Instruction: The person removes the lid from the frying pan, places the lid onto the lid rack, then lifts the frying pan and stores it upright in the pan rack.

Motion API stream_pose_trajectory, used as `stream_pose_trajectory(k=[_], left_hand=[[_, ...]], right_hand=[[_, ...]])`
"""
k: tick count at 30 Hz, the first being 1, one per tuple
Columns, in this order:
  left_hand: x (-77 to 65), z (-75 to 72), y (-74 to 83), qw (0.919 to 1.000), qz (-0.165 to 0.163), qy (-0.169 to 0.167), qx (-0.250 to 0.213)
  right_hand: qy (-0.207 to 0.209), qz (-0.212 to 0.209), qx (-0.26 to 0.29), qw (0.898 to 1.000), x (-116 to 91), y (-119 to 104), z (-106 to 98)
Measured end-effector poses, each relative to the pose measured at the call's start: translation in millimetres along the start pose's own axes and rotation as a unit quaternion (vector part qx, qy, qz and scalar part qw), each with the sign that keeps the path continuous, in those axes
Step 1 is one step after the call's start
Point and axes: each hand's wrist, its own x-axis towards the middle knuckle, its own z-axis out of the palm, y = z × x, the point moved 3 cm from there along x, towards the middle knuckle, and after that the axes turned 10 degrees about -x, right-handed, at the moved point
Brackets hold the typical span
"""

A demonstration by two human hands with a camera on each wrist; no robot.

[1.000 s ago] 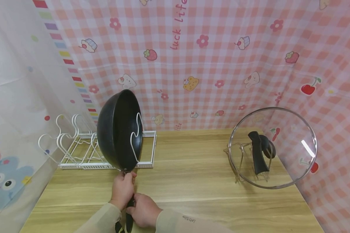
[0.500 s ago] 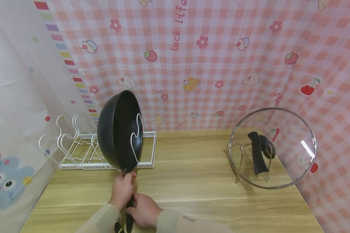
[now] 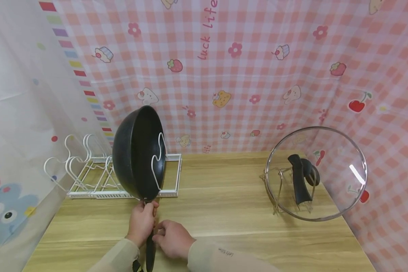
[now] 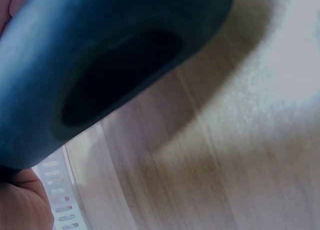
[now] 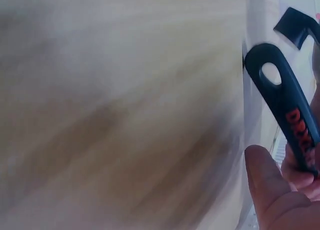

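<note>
A black wok (image 3: 123,155) stands on its side in the white wire rack (image 3: 170,194), its hollow facing right. Its long black handle (image 3: 150,254) points toward me. My left hand (image 3: 139,223) grips this handle close to the wok's body. In the left wrist view the handle (image 4: 30,95) passes large across the top. My right hand (image 3: 174,238) is just right of the handle, fingers loosely bent and holding nothing. From the right wrist camera, a gap shows between the thumb (image 5: 270,182) and the handle (image 5: 284,97). Whether a fingertip still touches the handle is hard to tell.
A glass lid (image 3: 333,162) with a steel rim and black handle (image 3: 300,181) leans in a small wire stand (image 3: 277,196) at the right. White wire loops (image 3: 73,166) of the rack rise left of the wok. Checked cloth (image 3: 204,87) hangs behind the wooden tabletop (image 3: 221,211).
My right hand has let go of the wok handle and moved slightly right. The left hand and the wok stay where they were.
</note>
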Motion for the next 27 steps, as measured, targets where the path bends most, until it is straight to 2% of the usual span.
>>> stream_pose_trajectory(k=[8,12,16,21,27], left_hand=[[-0.7,1.6,0.1,1.0,-0.004,-0.002,0.004],[-0.6,1.6,0.8,1.0,-0.003,-0.001,0.008],[-0.7,0.7,1.9,1.0,-0.001,-0.003,0.008],[-1.8,-0.1,3.7,0.9999,-0.001,-0.009,0.009],[-1.9,-0.2,4.2,0.9998,-0.008,-0.013,0.012]], right_hand=[[0.021,0.015,-0.026,0.999,7.1,18.7,-24.6],[0.047,0.02,-0.039,0.998,8.1,30.6,-39.3],[0.07,0.033,-0.062,0.995,8.5,42.9,-53.5],[0.079,0.055,-0.085,0.992,9.8,56.9,-68.8],[0.095,0.059,-0.109,0.988,11.8,74.7,-85.3]])
